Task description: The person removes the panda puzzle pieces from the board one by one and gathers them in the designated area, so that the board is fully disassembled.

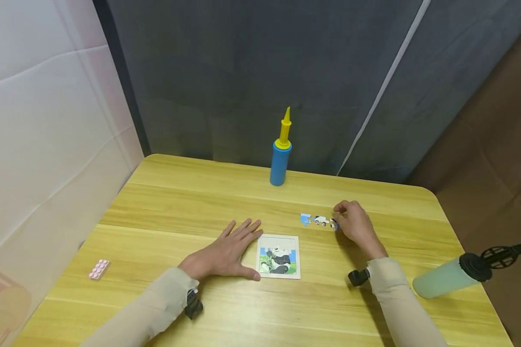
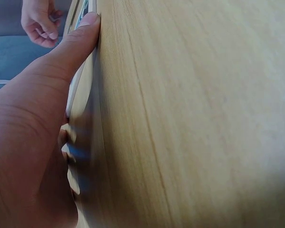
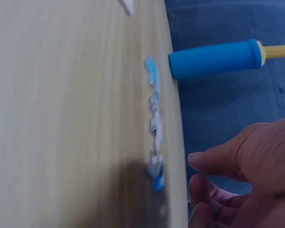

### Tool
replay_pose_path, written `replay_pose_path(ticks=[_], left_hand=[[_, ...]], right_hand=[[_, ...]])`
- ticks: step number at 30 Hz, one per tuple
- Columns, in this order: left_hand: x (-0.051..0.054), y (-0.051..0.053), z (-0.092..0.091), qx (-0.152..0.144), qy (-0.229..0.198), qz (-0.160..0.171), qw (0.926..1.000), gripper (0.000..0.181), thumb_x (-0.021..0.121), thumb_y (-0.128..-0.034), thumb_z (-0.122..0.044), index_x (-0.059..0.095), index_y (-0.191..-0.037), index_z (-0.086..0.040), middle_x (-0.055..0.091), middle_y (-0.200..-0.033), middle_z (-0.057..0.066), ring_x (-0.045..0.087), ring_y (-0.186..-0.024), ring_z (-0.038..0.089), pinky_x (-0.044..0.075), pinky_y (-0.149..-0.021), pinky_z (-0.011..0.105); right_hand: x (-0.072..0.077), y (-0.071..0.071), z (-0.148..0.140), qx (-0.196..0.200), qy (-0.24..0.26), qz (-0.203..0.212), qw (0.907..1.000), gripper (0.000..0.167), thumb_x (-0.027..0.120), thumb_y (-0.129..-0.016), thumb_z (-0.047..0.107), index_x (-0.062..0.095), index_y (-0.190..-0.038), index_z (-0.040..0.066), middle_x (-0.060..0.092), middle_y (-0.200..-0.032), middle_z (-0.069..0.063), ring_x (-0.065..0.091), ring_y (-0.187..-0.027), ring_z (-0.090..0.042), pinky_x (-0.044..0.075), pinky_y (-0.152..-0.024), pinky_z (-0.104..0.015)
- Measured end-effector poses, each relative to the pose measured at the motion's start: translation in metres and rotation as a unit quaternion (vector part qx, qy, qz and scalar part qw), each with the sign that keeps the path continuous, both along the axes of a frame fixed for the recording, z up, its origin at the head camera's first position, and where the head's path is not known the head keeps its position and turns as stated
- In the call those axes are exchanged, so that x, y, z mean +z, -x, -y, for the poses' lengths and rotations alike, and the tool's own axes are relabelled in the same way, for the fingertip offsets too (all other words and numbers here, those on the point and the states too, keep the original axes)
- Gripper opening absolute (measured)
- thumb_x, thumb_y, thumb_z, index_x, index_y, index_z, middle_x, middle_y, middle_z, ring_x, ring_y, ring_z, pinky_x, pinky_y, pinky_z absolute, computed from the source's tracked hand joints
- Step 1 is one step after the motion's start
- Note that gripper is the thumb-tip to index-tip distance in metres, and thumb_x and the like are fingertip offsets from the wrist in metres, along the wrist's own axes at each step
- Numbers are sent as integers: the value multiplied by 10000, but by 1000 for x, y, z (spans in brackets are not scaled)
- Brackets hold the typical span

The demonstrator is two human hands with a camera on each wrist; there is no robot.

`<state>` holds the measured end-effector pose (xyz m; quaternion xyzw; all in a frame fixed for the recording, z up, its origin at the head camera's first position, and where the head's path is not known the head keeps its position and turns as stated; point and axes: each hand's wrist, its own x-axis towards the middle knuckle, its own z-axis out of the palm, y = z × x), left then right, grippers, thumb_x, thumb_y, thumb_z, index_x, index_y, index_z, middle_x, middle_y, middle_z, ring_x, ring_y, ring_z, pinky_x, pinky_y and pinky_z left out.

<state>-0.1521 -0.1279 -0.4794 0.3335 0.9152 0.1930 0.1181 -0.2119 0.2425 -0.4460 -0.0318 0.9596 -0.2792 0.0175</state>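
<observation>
A square panda jigsaw puzzle in a white tray (image 1: 298, 258) lies on the table, its upper strip showing bare backing. My left hand (image 1: 227, 253) rests with fingers spread along the tray's left side; the thumb touches the lower left corner. In the left wrist view the thumb (image 2: 80, 40) lies against the tray's edge. To the tray's upper right is a row of three loose puzzle pieces: a blue one (image 1: 305, 219), a white-and-black one (image 1: 320, 220) and a dark-and-blue one (image 1: 334, 224). My right hand (image 1: 355, 224) hovers by the rightmost piece, fingers loosely bent, nothing visible between thumb and fingertips.
A blue hand pump (image 1: 280, 166) with a yellow nozzle stands near the table's back edge. On the right is a pale green bottle (image 1: 443, 278) with a black lid, a black whisk-like object beside it. A pink toy brick (image 1: 99, 269) lies far left.
</observation>
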Motion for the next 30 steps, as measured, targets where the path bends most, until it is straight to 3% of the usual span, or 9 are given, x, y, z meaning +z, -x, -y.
replay_pose_path(ticks=[6,11,15,21,30], left_hand=[[0,0,0,-6,21,3,10000,1158,757,-845,-731,305,-1682,-72,159,-1809,130,130,-1685,395,80,-1345,687],[0,0,0,-11,34,-2,10000,1156,757,-846,-730,305,-1682,-71,158,-1809,130,128,-1685,395,82,-1344,690],[2,1,-1,0,41,23,10000,1162,751,-844,-739,302,-1684,-73,154,-1810,127,119,-1688,388,78,-1347,685],[3,1,-2,45,48,121,9999,1166,757,-840,-742,305,-1683,-74,148,-1813,116,109,-1692,380,76,-1350,679],[5,0,-2,57,138,192,9997,1155,752,-849,-738,296,-1687,-85,134,-1817,107,97,-1695,372,72,-1353,673]], right_hand=[[15,-10,17,268,154,63,9995,251,614,-1063,100,691,-1280,0,628,-1291,-234,613,-958,-309,525,-827,-442],[24,-23,45,647,191,14,9977,230,664,-1037,103,712,-1247,22,650,-1231,-190,632,-908,-260,517,-733,-345],[27,-33,67,992,181,-126,9948,206,687,-1013,106,736,-1204,47,678,-1176,-141,650,-900,-241,545,-765,-371],[23,-47,98,1373,131,105,9904,200,744,-989,115,760,-1183,73,698,-1123,-69,666,-963,-212,586,-835,-399],[8,-58,127,1943,-345,521,9789,179,791,-970,174,779,-1130,94,654,-1004,-2,589,-836,-115,519,-724,-299]])
